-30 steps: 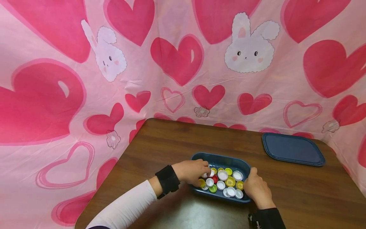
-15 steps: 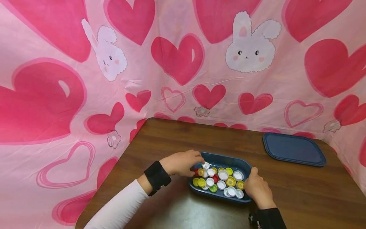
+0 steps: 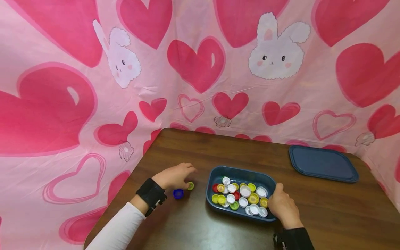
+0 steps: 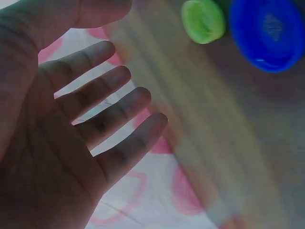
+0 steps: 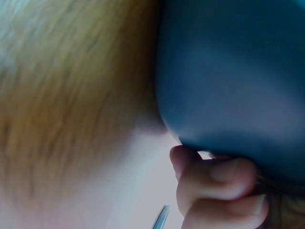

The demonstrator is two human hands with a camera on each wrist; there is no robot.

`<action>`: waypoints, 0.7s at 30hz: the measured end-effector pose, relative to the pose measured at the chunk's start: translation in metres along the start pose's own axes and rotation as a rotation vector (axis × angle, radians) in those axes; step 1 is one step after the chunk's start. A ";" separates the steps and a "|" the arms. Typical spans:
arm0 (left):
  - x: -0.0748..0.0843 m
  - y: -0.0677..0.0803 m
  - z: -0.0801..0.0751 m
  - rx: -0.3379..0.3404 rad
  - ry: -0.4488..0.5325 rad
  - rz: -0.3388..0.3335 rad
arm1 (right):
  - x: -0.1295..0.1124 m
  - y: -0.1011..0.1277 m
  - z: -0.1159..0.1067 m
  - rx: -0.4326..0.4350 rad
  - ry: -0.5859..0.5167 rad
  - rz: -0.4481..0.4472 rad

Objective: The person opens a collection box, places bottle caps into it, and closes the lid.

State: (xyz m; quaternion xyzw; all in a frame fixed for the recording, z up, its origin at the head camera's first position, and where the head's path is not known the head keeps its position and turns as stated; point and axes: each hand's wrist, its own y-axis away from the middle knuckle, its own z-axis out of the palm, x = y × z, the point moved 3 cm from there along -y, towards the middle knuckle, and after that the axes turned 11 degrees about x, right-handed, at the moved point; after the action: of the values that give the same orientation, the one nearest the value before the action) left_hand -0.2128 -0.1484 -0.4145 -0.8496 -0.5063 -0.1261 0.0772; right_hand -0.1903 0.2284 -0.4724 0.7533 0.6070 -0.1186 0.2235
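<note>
Left hand (image 3: 174,176) open-fingered over green cap (image 3: 190,186), blue cap (image 3: 178,193); right hand (image 3: 282,206) gripping tray (image 3: 215,173) rim

Your head view looks down over the bench (image 3: 218,152); wrist views sit close, sharing its blue tray (image 3: 240,172).

The surface (image 3: 200,152) is dark brown wood with a soft shine, the blue tray (image 3: 218,172) and little caps (image 3: 245,191) look like smooth plastic, and the pink wall cloth (image 3: 62,104) is thin and wrinkly.
</note>
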 end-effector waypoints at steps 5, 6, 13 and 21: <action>-0.008 0.003 0.014 -0.010 0.046 -0.018 | 0.000 0.000 0.001 -0.012 -0.002 0.007; -0.009 0.003 0.017 -0.013 0.050 -0.018 | 0.000 0.000 0.001 -0.014 -0.002 0.007; -0.010 0.002 0.034 -0.024 0.032 0.001 | 0.001 0.000 0.003 0.000 0.003 0.004; -0.011 -0.004 0.041 -0.013 0.015 0.042 | -0.001 0.000 0.002 0.005 -0.003 0.009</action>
State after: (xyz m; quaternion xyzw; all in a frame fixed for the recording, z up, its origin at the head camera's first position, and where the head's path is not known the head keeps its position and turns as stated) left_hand -0.2157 -0.1450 -0.4565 -0.8596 -0.4868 -0.1338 0.0783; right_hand -0.1901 0.2264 -0.4735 0.7563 0.6031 -0.1205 0.2229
